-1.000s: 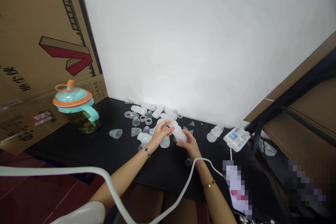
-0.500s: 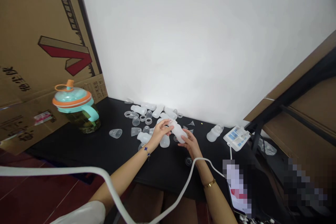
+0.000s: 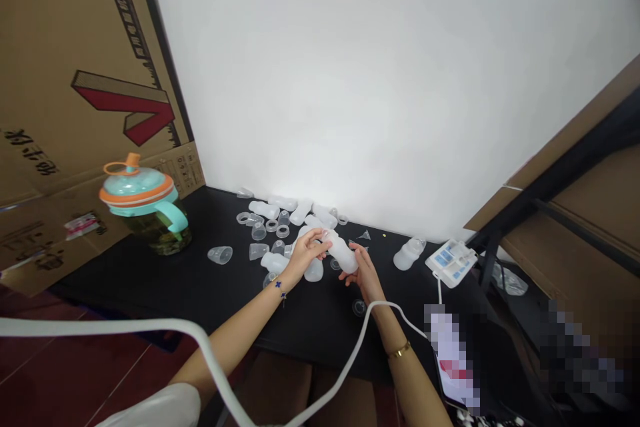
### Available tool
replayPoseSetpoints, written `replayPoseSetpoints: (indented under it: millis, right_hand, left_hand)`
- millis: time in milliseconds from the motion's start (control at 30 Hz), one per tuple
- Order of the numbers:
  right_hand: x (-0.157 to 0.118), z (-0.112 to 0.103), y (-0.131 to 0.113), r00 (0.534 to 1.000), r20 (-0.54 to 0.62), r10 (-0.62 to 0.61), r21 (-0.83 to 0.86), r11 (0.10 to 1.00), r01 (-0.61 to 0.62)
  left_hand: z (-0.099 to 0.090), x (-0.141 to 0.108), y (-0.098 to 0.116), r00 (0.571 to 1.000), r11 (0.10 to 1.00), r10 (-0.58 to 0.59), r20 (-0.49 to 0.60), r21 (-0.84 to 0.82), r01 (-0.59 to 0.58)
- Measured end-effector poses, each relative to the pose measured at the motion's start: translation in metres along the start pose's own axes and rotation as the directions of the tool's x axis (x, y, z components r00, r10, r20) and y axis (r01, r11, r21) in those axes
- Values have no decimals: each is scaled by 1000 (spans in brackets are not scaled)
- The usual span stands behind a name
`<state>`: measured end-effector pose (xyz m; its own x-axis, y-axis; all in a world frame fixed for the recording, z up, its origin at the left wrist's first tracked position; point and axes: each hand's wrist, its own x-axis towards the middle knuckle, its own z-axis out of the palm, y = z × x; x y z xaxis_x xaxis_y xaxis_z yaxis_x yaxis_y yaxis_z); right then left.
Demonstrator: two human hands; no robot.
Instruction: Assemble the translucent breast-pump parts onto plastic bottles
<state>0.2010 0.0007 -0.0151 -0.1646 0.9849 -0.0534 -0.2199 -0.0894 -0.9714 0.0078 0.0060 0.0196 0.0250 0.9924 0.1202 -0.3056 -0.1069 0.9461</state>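
A frosted white baby bottle (image 3: 341, 252) is held tilted above the black table, its top end toward the upper left. My left hand (image 3: 305, 255) pinches the bottle at its neck, where a small clear part shows between the fingertips. Around the lower end curls my right hand (image 3: 367, 275), thumb on the far side and fingers beneath. Behind and below my left hand lie several more white bottles (image 3: 265, 210), clear domed caps (image 3: 259, 231) and clear rings (image 3: 283, 231). One bottle with a clear top (image 3: 409, 254) lies apart on the right.
A teal and orange lidded jug (image 3: 145, 203) stands at the left before a large cardboard box (image 3: 55, 33). At the right are a white power strip (image 3: 451, 263) and a phone (image 3: 454, 360). A white cable (image 3: 195, 330) loops across the front. A white wall backs the table (image 3: 210, 300).
My right hand has shifted its fingers up along the right side of the bottle's lower end. My left hand keeps its pinch at the neck.
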Motion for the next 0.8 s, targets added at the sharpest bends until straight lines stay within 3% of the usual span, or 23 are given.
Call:
replayPoseSetpoints:
  millis: [367, 800]
  right_hand:
    - [-1, 0, 1, 997, -19, -70, 7, 997, 71]
    - [-2, 0, -5, 999, -38, -1, 31, 1000, 2]
  left_hand:
    - [-1, 1, 0, 1000, 1000, 11, -3, 11, -11]
    - [-1, 1, 1, 1000, 1000, -7, -11, -24, 6]
